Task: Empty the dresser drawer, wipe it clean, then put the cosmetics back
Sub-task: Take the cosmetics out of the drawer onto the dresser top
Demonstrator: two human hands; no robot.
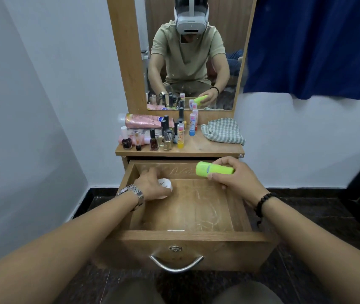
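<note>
The wooden dresser drawer [238, 216] is pulled out wide below the dresser top. My left hand [150, 186] is down inside it at the back left, curled round a small white jar [166, 184]. My right hand [232, 178] holds a lime-green tube [213, 170] lying sideways above the drawer's back right corner. The drawer floor shows pale scuff marks and holds nothing else that I can see, apart from a small white thing at the front wall.
On the dresser top [198, 148] stand several nail polish bottles [153, 140], lip balm sticks [192, 127] and a pink lotion tube [143, 120] lying down. A checked cloth [223, 130] lies crumpled at the right. A mirror [192, 53] rises behind. Blue curtain hangs at right.
</note>
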